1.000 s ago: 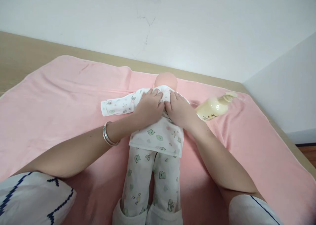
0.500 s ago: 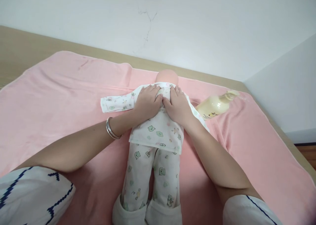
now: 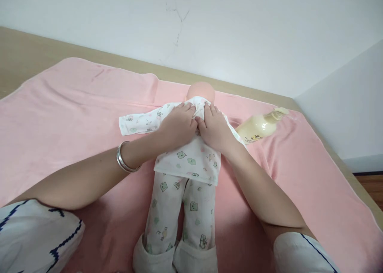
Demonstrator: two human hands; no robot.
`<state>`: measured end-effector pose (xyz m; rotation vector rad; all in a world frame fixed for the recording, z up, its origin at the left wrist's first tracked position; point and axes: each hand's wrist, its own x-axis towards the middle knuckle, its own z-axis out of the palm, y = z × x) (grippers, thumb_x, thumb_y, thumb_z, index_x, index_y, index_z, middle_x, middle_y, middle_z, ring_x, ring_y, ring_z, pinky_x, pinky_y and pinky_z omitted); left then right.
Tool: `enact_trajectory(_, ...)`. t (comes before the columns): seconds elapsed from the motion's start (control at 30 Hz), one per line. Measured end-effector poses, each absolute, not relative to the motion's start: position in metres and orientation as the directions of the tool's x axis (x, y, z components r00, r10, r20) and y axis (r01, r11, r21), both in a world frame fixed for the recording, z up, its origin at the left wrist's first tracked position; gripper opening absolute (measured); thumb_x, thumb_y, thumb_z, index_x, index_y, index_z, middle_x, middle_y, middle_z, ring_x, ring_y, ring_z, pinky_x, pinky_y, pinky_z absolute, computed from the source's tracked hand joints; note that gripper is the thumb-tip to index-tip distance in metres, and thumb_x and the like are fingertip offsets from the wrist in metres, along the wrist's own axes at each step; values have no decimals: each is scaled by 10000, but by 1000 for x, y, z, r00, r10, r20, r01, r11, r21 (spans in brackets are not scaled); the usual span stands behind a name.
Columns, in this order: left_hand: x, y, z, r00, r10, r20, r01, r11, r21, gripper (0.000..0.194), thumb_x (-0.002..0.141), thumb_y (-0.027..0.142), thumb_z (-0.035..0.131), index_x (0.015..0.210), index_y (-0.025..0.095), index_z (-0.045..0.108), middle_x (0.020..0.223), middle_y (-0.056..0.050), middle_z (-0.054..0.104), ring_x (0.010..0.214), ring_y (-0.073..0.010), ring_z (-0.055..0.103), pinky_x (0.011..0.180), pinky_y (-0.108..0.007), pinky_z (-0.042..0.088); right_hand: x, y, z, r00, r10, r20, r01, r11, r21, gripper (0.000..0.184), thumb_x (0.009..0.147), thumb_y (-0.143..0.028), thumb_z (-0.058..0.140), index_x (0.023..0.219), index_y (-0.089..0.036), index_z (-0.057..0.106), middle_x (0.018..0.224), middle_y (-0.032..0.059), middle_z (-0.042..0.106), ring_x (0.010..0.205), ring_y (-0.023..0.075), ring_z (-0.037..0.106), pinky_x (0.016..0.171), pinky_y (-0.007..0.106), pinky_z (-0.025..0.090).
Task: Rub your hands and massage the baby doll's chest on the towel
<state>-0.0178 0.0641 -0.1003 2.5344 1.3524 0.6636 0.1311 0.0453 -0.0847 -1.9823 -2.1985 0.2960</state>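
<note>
A baby doll (image 3: 201,90) lies lengthwise before me, its round bald head at the far end and its face out of sight. It wears a white printed shirt (image 3: 187,161) and matching trousers (image 3: 167,213) with turned-up cuffs. My left hand (image 3: 181,123) rests flat on the left of the doll's upper back, fingers toward the head. Mirroring it, my right hand (image 3: 216,127) lies flat on the right side, with the two thumbs close together at the middle. Both hands have their fingers outstretched on the cloth. One sleeve (image 3: 137,123) stretches out to the left.
A pale yellow pump bottle (image 3: 259,127) lies tilted on the right, near the doll's other sleeve. Under everything spreads a pink blanket (image 3: 74,109) with some wrinkles. A wooden surface (image 3: 26,49) shows along its far edge, against a white wall (image 3: 239,33).
Both hands stay on the doll's upper back, with small shifts of the fingers and thumbs and the shirt cloth moving slightly under them. The camera view has tilted down a little.
</note>
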Motion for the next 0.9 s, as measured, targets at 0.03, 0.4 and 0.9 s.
enact_trajectory(0.03,-20,70,-100,480,832,279,735,-555,390,342,974,139,336,1011,138,676,1137,-169,726,1129,-300,665,1095,-492,539,126,39,-83,-114,993,-3,968,110,-223,705,1083,-347,310,1662,52,272,1762,278,282,1667,421,242,1364,574,221)
enact_trajectory(0.4,-19,61,-106,496,801,334,759,-587,281,386,1026,188,310,1045,125,691,1137,-187,711,1191,-325,640,1136,-535,510,138,56,-88,-45,996,74,940,67,-335,520,1035,-353,341,1407,-69,567,1556,260,571,1512,388,489,1246,587,409)
enact_trajectory(0.9,-26,94,-115,623,748,230,733,-661,160,305,907,79,400,853,156,691,995,-179,719,1103,-344,658,1046,-538,542,113,16,-79,-154,982,109,984,162,-73,608,1069,-277,322,1578,39,421,1633,304,495,1554,423,458,1272,566,383)
